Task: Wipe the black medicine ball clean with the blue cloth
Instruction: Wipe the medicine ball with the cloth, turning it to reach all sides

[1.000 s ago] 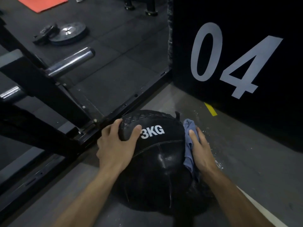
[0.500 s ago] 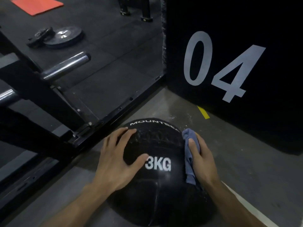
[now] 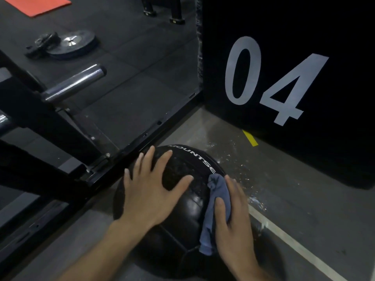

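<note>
Nearest the camera, two bare forearms reach forward to the black medicine ball (image 3: 182, 201), which sits on the grey concrete floor (image 3: 304, 209) just beside the black steel base rail (image 3: 142, 138) of a rack; the right hand (image 3: 233, 218) presses the blue cloth (image 3: 213, 209) against the ball's right flank, its grip clamped on the cloth with thumb over the fabric and fingers wrapped behind it, the cloth hanging crumpled down the curve; the left hand (image 3: 150, 191) lies flat on the ball's upper left, its grip apart, fingers spread and straight against the surface; white lettering runs along the ball's far top edge; wet specks glint on the floor just right of the ball, near a white painted line (image 3: 294, 244); farther on, a short yellow mark (image 3: 250, 138) meets the foot of a black panel (image 3: 324, 138) bearing a large pale "04" (image 3: 269, 82); to the left, chrome pegs (image 3: 75, 84) stick out from the rack; beyond them lie a weight plate (image 3: 71, 43) on the dark rubber flooring and, farthest, an orange mat (image 3: 36, 5).
</note>
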The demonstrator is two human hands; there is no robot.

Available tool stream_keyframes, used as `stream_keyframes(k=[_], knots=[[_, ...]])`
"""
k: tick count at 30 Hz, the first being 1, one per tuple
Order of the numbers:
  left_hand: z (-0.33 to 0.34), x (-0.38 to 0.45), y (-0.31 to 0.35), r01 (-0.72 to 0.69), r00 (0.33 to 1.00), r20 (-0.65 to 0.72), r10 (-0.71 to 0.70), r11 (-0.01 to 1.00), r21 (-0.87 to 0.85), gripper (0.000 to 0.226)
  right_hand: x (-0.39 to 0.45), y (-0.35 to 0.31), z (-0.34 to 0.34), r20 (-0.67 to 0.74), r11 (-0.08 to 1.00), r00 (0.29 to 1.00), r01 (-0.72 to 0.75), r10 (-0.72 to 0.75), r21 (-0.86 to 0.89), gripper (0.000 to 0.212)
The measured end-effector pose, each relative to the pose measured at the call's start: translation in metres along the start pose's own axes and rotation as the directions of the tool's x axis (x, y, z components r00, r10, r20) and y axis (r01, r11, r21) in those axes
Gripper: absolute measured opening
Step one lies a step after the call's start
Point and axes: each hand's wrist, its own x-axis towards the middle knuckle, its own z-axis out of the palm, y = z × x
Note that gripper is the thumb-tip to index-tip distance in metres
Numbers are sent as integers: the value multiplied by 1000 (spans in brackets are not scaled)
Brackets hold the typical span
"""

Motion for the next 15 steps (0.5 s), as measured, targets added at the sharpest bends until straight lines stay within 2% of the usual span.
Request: stream_keyframes(k=[2,5,6,8,11,13,15], knots=[[-4,19,-24,7,1000,-16,-8,997,-77,106,4,3,10,5,999,999,39,-39,30,55],[-21,56,-59,87,994,-42,-97,976,-202,104,14,8,26,15,997,999,40,-41,63,57],[-26,64,-65,84,990,-97,-103,980,-179,98,19,5,32,24,997,999,27,-29,78,57],[-30,65,-64,-21,987,-163,4,995,-100,85,30,-1,41,40,997,999,30,-33,74,59],[-21,40,-49,-145,989,-35,146,989,39,81,42,-10,50,51,999,998,49,-49,0,60],[-12,35,-49,-138,988,-53,144,986,97,81,44,-14,53,49,995,997,63,-60,-72,61],[-10,40,-48,-123,987,-90,130,989,85,78,43,-18,55,63,990,996,71,-63,-124,62]])
